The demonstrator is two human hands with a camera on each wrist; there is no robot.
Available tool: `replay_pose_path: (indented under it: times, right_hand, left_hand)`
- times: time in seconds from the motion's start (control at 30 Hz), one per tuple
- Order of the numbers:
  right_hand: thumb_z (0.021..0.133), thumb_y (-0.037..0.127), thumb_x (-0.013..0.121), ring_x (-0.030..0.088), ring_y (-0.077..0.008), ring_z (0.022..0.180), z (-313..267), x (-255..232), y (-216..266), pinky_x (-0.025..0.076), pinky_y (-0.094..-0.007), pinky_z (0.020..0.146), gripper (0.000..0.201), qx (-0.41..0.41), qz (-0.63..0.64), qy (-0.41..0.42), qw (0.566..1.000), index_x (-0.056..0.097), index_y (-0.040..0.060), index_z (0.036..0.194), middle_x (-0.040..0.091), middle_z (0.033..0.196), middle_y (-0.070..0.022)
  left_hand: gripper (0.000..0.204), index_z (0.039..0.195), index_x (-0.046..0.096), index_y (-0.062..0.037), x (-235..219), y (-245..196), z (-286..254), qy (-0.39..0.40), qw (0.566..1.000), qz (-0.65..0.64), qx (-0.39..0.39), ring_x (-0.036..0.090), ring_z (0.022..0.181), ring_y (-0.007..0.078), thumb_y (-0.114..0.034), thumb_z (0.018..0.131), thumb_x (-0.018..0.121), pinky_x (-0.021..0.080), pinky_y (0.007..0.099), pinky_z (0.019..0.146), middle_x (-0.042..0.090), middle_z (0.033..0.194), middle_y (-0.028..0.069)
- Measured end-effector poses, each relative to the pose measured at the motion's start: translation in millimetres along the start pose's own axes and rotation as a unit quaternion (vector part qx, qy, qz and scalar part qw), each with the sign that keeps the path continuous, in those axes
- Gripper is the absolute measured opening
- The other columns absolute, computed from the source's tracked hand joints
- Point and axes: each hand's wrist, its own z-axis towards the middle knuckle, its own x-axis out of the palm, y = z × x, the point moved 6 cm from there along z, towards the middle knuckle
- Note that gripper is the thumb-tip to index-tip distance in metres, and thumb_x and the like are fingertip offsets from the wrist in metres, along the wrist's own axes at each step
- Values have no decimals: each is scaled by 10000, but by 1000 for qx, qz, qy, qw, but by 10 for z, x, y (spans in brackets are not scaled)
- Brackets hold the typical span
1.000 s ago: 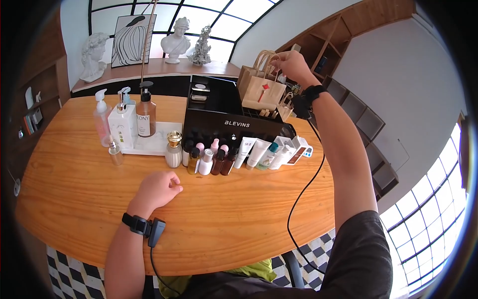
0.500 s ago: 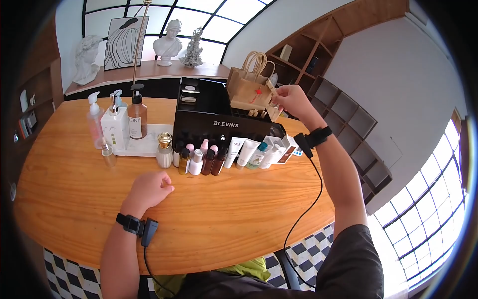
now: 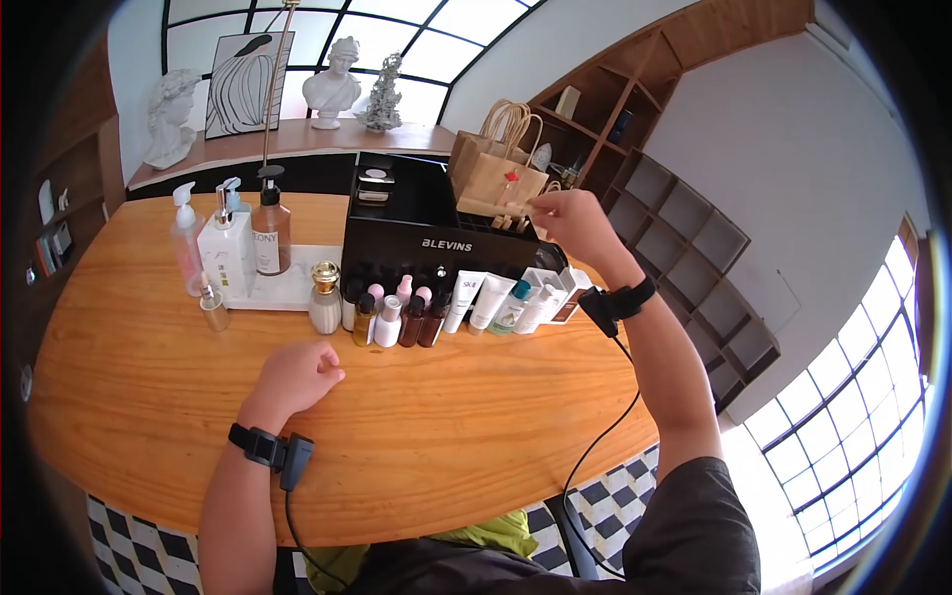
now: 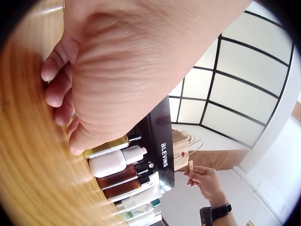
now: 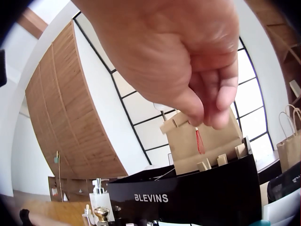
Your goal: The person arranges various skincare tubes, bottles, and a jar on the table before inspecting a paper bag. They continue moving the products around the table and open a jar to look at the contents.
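Observation:
My right hand [image 3: 577, 223] is over the right end of a black box [image 3: 395, 238] lettered BLEVINS. Between thumb and fingertips it pinches a small light-wood clip [image 5: 171, 123], held sideways in the right wrist view. Similar wooden clips [image 5: 222, 160] stick up along the box's edge just below. Behind them a brown paper bag [image 3: 486, 178] with a red tassel stands on the box. My left hand [image 3: 293, 377] rests on the wooden table [image 3: 436, 416] with fingers loosely curled, holding nothing.
Along the box's front stand several small bottles [image 3: 387, 322] and white tubes [image 3: 490, 302]. Pump bottles [image 3: 226, 253] and a gold-capped jar [image 3: 324, 307] are at the left. A black cable [image 3: 595, 431] trails from my right wrist. White busts [image 3: 332, 89] stand on the shelf behind.
My right hand came down from the bag's handles to the box's right edge; the wooden clip shows in it from half a second ago. The view shifted slightly; my left hand stayed put.

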Motion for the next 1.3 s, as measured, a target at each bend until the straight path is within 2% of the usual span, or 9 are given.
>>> replay_pose_path:
  times: [0.17, 0.33, 0.57, 0.63, 0.77, 0.83, 1.03, 1.1, 1.3]
  right_hand:
    - [893, 31, 765, 759, -244, 778, 111, 144, 241, 602, -358, 737, 244, 7, -45, 49, 998, 776, -37, 1126, 789, 942, -163]
    - [865, 88, 772, 761, -338, 890, 349, 318, 247, 601, -423, 827, 176, -94, -202, 50, 974, 815, 33, 1027, 782, 933, -169]
    - [846, 100, 692, 737, -406, 932, 446, 468, 339, 598, -479, 867, 129, -130, -186, 36, 973, 810, 55, 876, 762, 936, -204]
    - [872, 164, 777, 771, -345, 910, 471, 498, 322, 607, -430, 856, 200, -110, -187, 31, 976, 830, 45, 1025, 801, 954, -166]
    - [882, 221, 792, 779, -336, 913, 472, 237, 347, 610, -426, 855, 244, -63, -108, 0, 992, 833, 53, 1054, 804, 964, -171]
    - [895, 254, 790, 782, -327, 900, 560, 31, 183, 610, -422, 856, 268, 29, -153, -62, 986, 832, 62, 1077, 803, 962, -175]
    - [848, 214, 811, 766, -326, 1004, 699, -234, -184, 609, -424, 875, 449, 17, -128, -144, 981, 745, -13, 1230, 785, 1103, -189]
    - [830, 237, 845, 735, -243, 906, 768, -101, -309, 588, -359, 815, 418, 3, 14, -27, 1000, 750, -32, 1135, 757, 979, -144]
    - [836, 181, 871, 618, -143, 703, 875, 89, -508, 529, -319, 692, 329, 72, 58, 68, 993, 789, -66, 1036, 674, 764, -50]
  left_hand:
    - [277, 1053, 769, -70, -11, 13, 10, -1, 1000, -5, 7, 749, 868, 313, -307, 917, 813, 578, 430, 779, 781, 917, 122]
    - [284, 1069, 767, -83, -6, 15, 6, 12, 1000, -7, -8, 755, 892, 311, -319, 918, 817, 581, 435, 796, 783, 927, 114]
    - [295, 1081, 772, -70, -9, 7, -1, 11, 1000, -4, -3, 748, 885, 315, -317, 924, 808, 577, 434, 793, 779, 925, 119]
    - [287, 1079, 768, -82, -19, -4, -2, 20, 1000, 2, -10, 753, 919, 311, -327, 933, 801, 581, 439, 815, 784, 949, 106]
    - [286, 1083, 770, -79, -25, -9, -15, 18, 1000, -4, -11, 756, 928, 319, -317, 929, 802, 582, 445, 823, 794, 980, 128]
    - [284, 1082, 772, -79, -16, -13, -16, 19, 1000, -4, -11, 757, 931, 322, -314, 927, 803, 582, 448, 825, 796, 985, 137]
    - [268, 1065, 776, -81, -52, -48, -34, 11, 1000, 5, -7, 755, 927, 332, -306, 923, 802, 581, 459, 833, 790, 959, 151]
    - [270, 1067, 775, -78, -47, -51, -32, 11, 1000, 7, -4, 754, 927, 333, -304, 921, 803, 582, 458, 833, 790, 964, 153]
    - [273, 1079, 773, -75, -27, -28, -16, 16, 1000, 8, 0, 755, 933, 330, -301, 928, 796, 582, 453, 832, 793, 991, 147]
